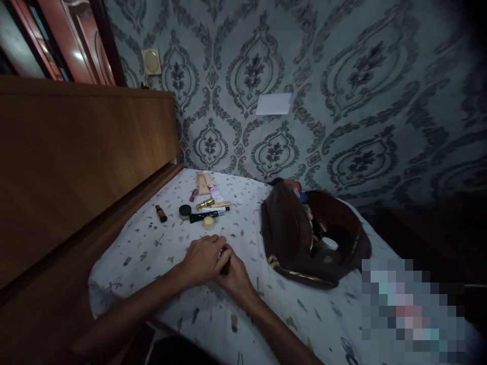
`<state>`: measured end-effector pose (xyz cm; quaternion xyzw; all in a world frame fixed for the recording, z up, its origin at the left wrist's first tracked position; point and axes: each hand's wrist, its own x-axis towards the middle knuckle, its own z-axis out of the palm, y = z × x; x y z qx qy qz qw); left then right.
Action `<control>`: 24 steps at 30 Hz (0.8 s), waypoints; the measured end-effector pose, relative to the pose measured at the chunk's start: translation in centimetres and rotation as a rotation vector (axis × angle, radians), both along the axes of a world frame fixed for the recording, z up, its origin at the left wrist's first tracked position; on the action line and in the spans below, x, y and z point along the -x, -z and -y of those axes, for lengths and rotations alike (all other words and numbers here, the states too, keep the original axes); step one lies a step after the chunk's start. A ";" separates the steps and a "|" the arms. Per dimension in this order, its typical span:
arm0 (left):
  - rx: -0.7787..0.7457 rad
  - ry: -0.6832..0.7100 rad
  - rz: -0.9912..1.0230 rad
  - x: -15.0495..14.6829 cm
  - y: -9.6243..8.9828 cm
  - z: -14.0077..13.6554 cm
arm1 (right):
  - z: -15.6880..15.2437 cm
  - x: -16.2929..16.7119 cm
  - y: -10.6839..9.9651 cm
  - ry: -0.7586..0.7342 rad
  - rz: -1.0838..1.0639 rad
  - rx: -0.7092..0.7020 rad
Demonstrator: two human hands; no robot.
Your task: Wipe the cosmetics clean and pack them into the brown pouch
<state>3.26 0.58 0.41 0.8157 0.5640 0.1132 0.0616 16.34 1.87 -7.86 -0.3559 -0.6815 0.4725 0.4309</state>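
Note:
My left hand (204, 257) and my right hand (239, 278) meet over the patterned white cloth, near the front of the surface. Between them is a small dark object (225, 266), mostly covered by the fingers, so its kind does not show. Both hands are closed around it. Just beyond lie a small cream-coloured jar (208, 222), a black tube (201, 217), a gold tube (205, 204) and a round dark-lidded jar (185, 211). To the right, a brown bag (287, 233) stands unzipped with several items inside, among them a white round lid (327, 244).
Two squeeze tubes (203, 183) lie further back, with a small pinkish tube (194, 195) beside them. A small brown bottle (161, 213) lies to the left. A wooden cabinet (87, 142) borders the left side, and a patterned wall (243, 137) rises behind.

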 end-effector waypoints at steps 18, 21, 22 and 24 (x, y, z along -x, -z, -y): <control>0.110 -0.236 0.808 2.3 3.0 -2.4 | -0.1 -0.1 1.3 -0.075 -0.112 0.106; 0.095 -0.235 0.853 2.1 3.9 -2.2 | -0.2 -0.1 1.2 -0.059 -0.129 0.086; 0.093 -0.231 0.849 2.0 4.0 -2.1 | -0.2 0.0 1.2 -0.049 -0.126 0.083; 0.081 -0.225 0.839 2.0 4.0 -2.0 | -0.2 0.1 1.2 -0.030 -0.118 0.083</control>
